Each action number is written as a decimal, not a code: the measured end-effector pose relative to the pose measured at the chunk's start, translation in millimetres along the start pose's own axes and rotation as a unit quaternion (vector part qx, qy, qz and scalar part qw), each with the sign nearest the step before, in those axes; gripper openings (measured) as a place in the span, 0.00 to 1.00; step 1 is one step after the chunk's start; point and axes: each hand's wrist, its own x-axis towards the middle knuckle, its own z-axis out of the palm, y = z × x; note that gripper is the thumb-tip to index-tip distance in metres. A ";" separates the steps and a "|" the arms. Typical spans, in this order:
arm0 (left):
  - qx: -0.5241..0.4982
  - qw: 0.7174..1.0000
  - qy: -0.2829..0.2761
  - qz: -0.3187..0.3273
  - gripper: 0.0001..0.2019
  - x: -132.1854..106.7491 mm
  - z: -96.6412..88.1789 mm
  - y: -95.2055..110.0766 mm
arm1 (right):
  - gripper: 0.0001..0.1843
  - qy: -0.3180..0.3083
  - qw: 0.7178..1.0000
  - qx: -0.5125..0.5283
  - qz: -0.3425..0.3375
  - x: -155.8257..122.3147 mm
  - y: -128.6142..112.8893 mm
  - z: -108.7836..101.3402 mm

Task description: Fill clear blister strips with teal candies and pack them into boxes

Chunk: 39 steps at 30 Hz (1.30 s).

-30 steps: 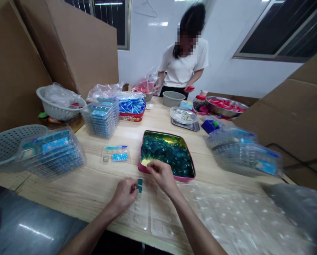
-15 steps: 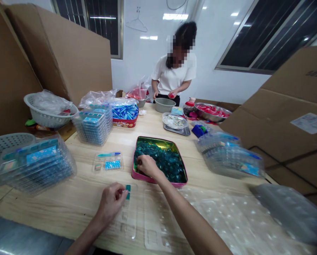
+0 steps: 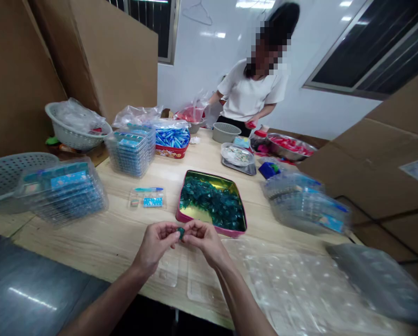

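Observation:
My left hand (image 3: 157, 245) and my right hand (image 3: 204, 240) meet in front of a square tin (image 3: 231, 230). Both pinch one small dark-green piece (image 3: 181, 233) between their fingertips. Loose pieces of the same green, shiny and translucent, lie heaped in the tin, with its gold bottom showing near the front. Under my hands are clear plastic blister trays (image 3: 168, 275), partly hidden by my wrists. Beyond my left hand lies a filled clear tray (image 3: 147, 198) with a blue pen, a blue patterned card and a small block.
Stacks of filled trays stand at left (image 3: 72, 196), further back (image 3: 130, 151) and at right (image 3: 300, 200). More clear trays (image 3: 300, 284) cover the right front. A red tin of blue pens (image 3: 172, 151), baskets and a steel bowl (image 3: 293, 156) sit behind. A co-worker (image 3: 252, 91) stands opposite.
My right hand has come out of the tin, back toward me, and meets my left hand at a green piece. My left hand has lifted from the tray. The view has shifted.

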 end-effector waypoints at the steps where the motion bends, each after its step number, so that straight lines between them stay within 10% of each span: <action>1: -0.019 1.000 0.005 -0.015 0.12 -1.6 -1.8 -0.1 | 0.14 0.001 1.000 0.007 -0.005 -1.4 3.5 2.8; 11: -0.163 0.976 -0.056 -0.129 0.11 -7.7 -22.4 3.6 | 0.12 0.002 1.000 0.018 -0.004 -4.6 13.8 19.8; 21: 0.166 0.985 -0.037 0.007 0.04 -6.2 -37.8 -21.9 | 0.09 0.002 0.992 -0.124 0.036 0.9 36.4 18.6; 32: 0.485 0.872 -0.017 0.063 0.07 -6.4 -35.7 -37.8 | 0.09 0.044 0.851 -0.517 -0.075 -3.7 35.6 28.1; 36: 0.492 0.868 -0.010 0.062 0.07 -5.4 -35.6 -40.2 | 0.08 0.084 0.862 -0.482 -0.132 16.0 9.5 6.1; 39: 0.476 0.878 -0.008 0.054 0.08 -5.0 -33.6 -39.1 | 0.09 0.133 0.819 -0.548 -0.106 49.3 -12.5 -16.9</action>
